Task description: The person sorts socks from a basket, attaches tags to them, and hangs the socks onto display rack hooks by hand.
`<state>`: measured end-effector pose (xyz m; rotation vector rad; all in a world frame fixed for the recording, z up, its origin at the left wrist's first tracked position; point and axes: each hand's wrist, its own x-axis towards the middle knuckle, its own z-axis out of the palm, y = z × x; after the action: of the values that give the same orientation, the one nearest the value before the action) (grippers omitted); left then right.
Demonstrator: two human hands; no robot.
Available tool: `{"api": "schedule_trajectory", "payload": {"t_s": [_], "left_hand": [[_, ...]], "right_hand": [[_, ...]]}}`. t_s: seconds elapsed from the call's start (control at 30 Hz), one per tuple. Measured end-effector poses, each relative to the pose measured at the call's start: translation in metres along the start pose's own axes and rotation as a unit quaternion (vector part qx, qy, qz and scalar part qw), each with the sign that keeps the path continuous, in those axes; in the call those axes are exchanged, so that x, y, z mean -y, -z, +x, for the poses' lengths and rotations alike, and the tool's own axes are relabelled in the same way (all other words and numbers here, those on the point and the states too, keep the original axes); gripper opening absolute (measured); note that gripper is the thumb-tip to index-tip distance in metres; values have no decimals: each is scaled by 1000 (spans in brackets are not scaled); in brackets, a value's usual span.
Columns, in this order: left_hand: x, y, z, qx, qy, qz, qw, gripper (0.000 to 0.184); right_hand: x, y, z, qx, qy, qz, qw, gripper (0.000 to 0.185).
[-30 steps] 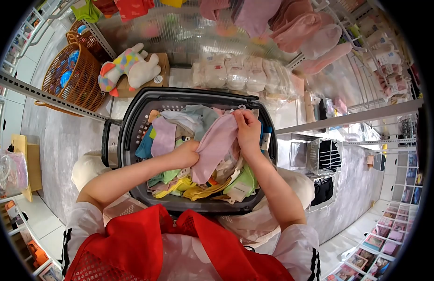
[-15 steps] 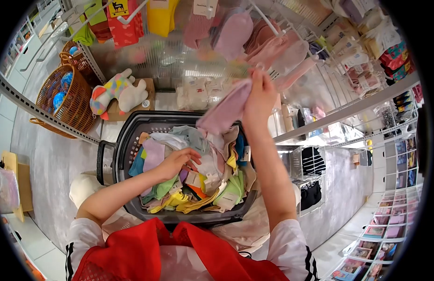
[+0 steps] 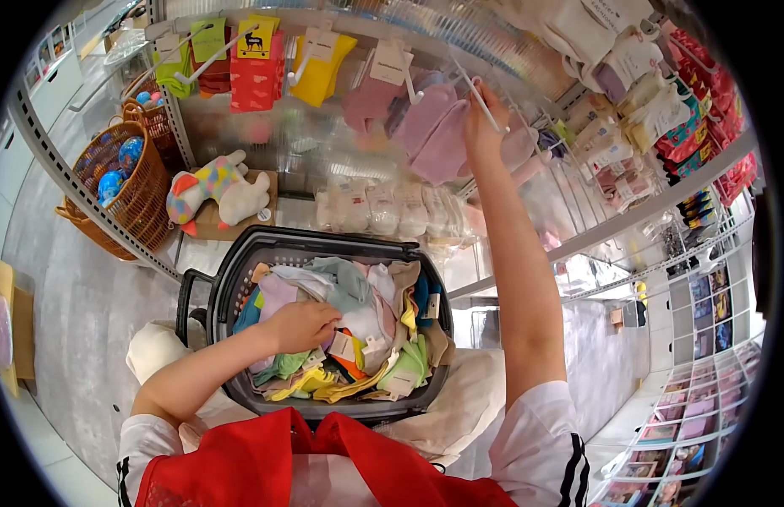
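My right hand (image 3: pixel 486 120) is raised at a white display hook, its fingers closed on the top of a pink-purple sock (image 3: pixel 441 144). More pink socks hang beside and behind it. My left hand (image 3: pixel 305 325) rests over the heap of mixed socks (image 3: pixel 358 296) inside a dark grey basket (image 3: pixel 227 283); its fingers are bent together, and whether they grip anything is hidden. The basket stands between my knees.
Green, red and yellow socks (image 3: pixel 324 72) hang on hooks at upper left. Wicker baskets (image 3: pixel 121 190) with blue balls and a patchwork plush toy (image 3: pixel 214 193) are at left. Packed white bundles (image 3: pixel 392 207) lie behind the basket. A metal shelf bar (image 3: pixel 595 241) slants on the right.
My right hand has lifted the pink-purple sock out of the basket and up to the hook. My left hand has let go of that sock and stays over the heap. The view has tilted upward.
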<state>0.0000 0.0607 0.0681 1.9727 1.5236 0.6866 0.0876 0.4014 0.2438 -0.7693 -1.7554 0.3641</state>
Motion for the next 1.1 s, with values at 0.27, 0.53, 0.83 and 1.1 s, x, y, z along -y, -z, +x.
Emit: {"api": "schedule_trajectory", "payload": {"t_s": [0.27,0.53,0.83,1.1], "left_hand": [[18,4,2,-12,-30,74,997,20],[22,-4,-1,12,-36,110,993,20],[20,-1,-1,14,-27,119,992,22],[22,-7,-5,50,-46,156,985,26]], "right_hand": [[-3,5,2,34,149,-124,980,26],[10,10,-21,63,32,-18,997,26],[32,37,-96,1,-143,198,970,30],[187,134,-214,460,-154,556,675,26]]}}
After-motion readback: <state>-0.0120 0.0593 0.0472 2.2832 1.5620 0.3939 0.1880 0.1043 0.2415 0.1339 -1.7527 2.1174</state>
